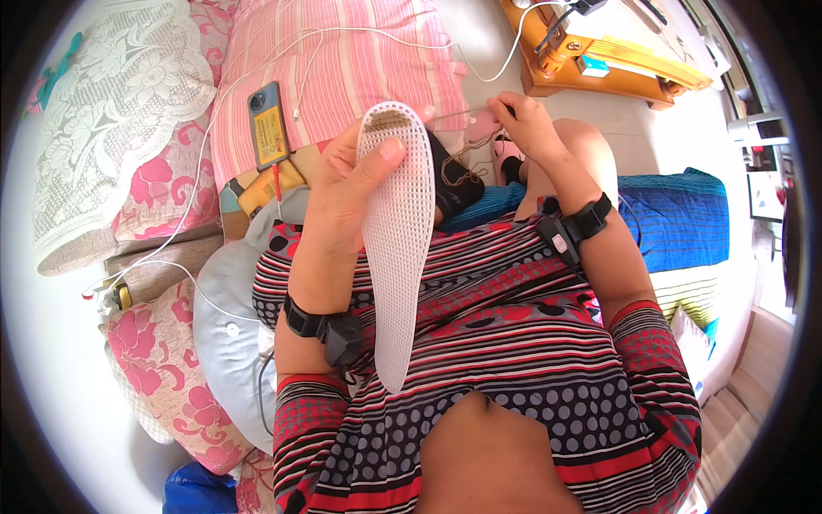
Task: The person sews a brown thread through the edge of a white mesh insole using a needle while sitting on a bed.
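The left hand grips the insole, thumb pressed on the front face near the wide end, fingers behind it. The right hand, right of the wide end, has thumb and fingertips together, pinching the thread; whether a needle is also held cannot be told. The thread runs nearly taut from beside the insole's wide end to this hand.

The insole is held above the dress, wide end away from the body, narrow end toward it. It is a white, open-grid sheet with a rounded outline and a solid rim. A brown stitched patch covers part of the wide end; the grid below is bare white.

Right of the insole, loose brown loops hang over a black item. Left of the insole lie the phone and, below it, a yellow packet; its contents are hidden. Far below left: a blue bag, contents hidden. Far above right: a small blue box at the wooden table, its interior also hidden.
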{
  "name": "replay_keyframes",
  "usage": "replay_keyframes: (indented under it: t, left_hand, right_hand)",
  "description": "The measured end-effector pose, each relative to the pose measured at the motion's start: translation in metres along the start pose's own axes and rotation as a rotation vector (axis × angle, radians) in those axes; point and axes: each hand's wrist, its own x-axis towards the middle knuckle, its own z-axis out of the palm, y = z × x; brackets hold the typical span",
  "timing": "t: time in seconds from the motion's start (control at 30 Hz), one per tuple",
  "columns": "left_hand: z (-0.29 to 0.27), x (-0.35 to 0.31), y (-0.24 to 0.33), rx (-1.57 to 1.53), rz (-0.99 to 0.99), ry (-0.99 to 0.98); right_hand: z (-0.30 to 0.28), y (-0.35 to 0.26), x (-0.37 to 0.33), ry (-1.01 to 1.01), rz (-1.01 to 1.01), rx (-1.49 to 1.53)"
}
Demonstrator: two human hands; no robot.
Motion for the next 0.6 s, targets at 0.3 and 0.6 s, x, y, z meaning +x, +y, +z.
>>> replay_keyframes:
  t: [0.3, 0.6]
  left_hand:
    - [0.008, -0.003, -0.003, 0.131, 0.022, 0.089]
    - [0.003, -0.001, -0.007, 0.290, 0.121, 0.113]
  right_hand:
    - [-0.004, -0.026, -0.006, 0.033, -0.124, -0.044]
    - [-0.018, -0.118, -0.037, 0.016, -0.234, 0.520]
